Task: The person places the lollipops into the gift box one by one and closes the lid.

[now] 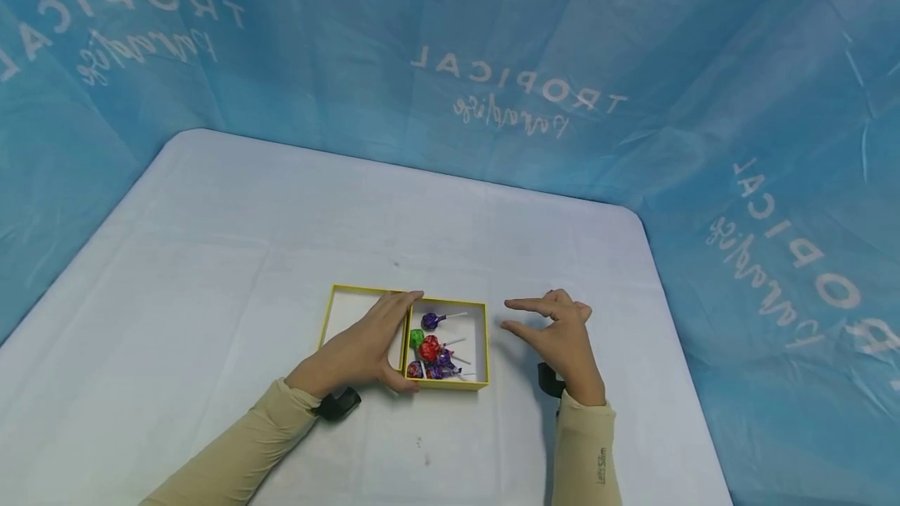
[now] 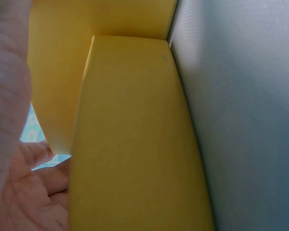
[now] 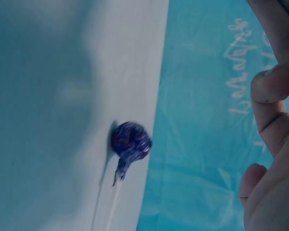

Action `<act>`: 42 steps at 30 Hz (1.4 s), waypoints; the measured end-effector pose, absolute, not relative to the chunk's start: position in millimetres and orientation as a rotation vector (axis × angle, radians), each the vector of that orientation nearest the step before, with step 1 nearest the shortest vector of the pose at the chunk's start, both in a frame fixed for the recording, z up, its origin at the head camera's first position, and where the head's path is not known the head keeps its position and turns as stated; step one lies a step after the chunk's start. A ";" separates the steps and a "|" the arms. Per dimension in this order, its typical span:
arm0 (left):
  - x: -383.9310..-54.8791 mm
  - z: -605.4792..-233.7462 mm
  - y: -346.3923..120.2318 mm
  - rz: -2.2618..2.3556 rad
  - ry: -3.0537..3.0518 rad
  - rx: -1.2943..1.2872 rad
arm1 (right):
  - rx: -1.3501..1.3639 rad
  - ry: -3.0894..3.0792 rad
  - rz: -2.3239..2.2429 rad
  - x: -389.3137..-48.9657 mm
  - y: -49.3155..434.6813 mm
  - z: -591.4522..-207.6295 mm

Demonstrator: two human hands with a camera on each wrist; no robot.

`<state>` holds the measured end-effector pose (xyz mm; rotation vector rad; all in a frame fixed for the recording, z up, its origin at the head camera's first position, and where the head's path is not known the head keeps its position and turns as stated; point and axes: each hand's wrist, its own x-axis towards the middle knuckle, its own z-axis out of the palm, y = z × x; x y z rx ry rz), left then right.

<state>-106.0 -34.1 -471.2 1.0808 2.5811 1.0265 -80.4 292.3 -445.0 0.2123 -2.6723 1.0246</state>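
Observation:
A shallow yellow box point(image 1: 480, 383) with a white inside holds several wrapped lollipops: purple ones such as the upper lollipop point(image 1: 431, 321), a red lollipop point(image 1: 429, 347) and a green one point(image 1: 416, 338). My left hand point(image 1: 362, 350) grips this box at its left end, thumb on the near side and fingers on the far side. Under that hand, a second yellow-rimmed tray point(image 1: 326, 322) adjoins the box. To the right, my right hand point(image 1: 562, 334) has thumb and index finger apart, with nothing between them. In the right wrist view, a purple lollipop point(image 3: 131, 140) lies on the white surface.
A white cloth point(image 1: 232, 233) covers the table. Blue printed curtains point(image 1: 520, 37) stand behind it and along both sides. Close up in the left wrist view are yellow cardboard walls point(image 2: 135, 120).

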 end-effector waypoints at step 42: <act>-103.3 -465.6 -35.1 1.015 2.537 1.011 | -0.439 -2.500 0.961 -96.4 336.8 -476.9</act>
